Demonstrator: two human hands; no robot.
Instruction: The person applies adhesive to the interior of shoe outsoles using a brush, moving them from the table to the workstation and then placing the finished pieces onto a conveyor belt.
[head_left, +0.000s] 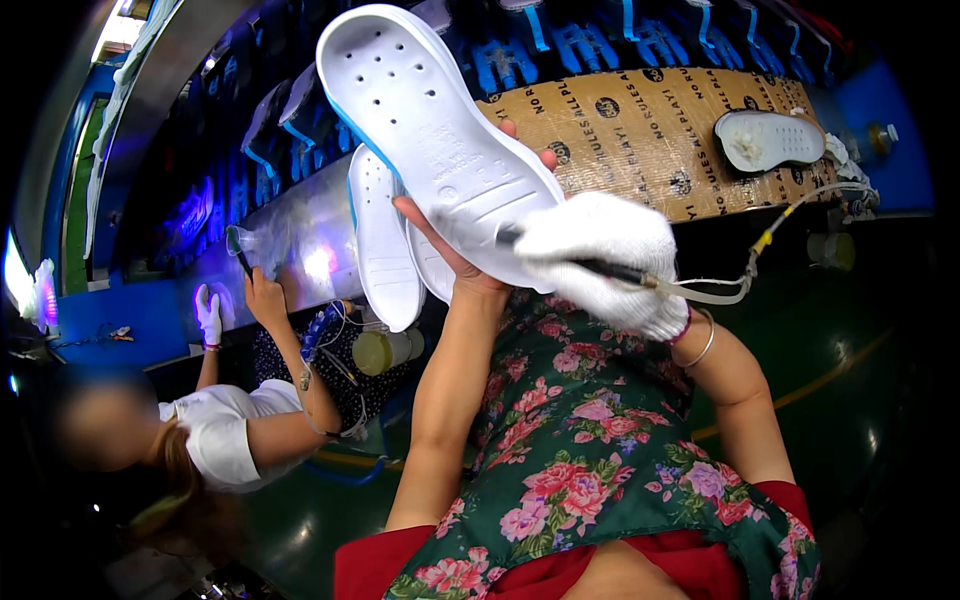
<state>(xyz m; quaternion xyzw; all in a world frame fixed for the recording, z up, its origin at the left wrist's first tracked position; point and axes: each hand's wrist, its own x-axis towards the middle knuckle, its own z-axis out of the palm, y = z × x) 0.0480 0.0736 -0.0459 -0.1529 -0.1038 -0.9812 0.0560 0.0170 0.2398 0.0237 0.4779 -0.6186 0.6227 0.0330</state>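
White shoe sole (440, 150), raised at chest height and propped on the fingers of the bare left hand (462, 262) at its heel end. It looks light, stiff enough to hold its shape, and smooth. The gloved right hand (605, 262) is clenched around a tube-fed brush (600, 268). No container's contents can be made out.
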